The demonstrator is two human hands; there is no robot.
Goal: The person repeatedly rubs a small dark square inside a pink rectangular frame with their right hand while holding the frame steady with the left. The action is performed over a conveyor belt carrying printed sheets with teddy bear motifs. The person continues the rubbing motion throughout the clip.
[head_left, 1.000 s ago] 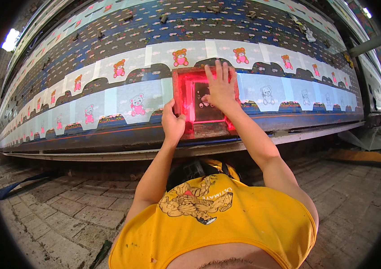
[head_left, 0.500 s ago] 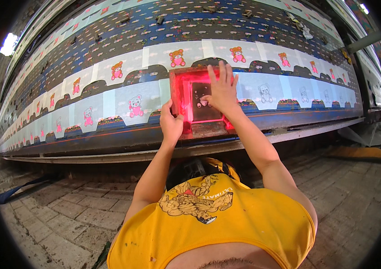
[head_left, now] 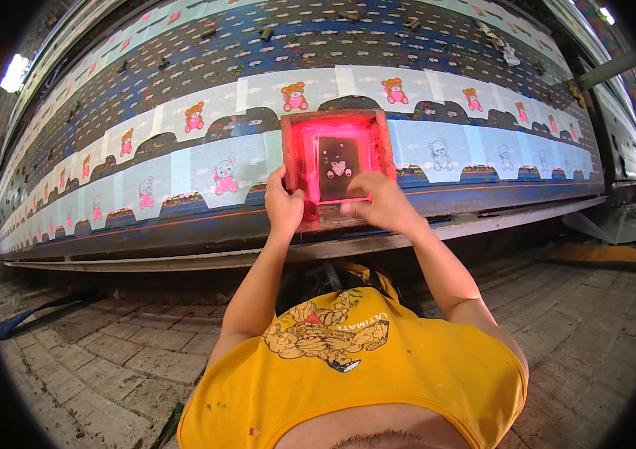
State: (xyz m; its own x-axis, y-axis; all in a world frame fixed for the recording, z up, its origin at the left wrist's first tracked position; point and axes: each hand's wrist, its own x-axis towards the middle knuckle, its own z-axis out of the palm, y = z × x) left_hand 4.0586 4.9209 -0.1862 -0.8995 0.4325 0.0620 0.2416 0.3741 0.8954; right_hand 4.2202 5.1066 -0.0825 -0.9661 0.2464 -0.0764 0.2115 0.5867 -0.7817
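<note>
A wooden screen-printing frame, smeared with bright pink ink, lies on the near row of pale fabric pieces. Its dark mesh window shows a small heart-and-paws pattern. My left hand is closed on the frame's left side, thumb on the near left rim. At the frame's near end lies a squeegee with a pink-inked edge. My right hand is closed around the squeegee's right part, fingers on the far side and thumb nearer me; the fingers partly cover it.
On the long printing table, a farther row holds fabric pieces with brown-and-pink bears. Left of the frame, near-row bears have pink parts; to the right are outline bears. A metal rail runs along the near edge. Clear plastic sheeting hangs at right.
My right hand has moved from spread over the mesh and far rim down toward me, closing on the squeegee at the near end. The left hand has stayed on the frame.
</note>
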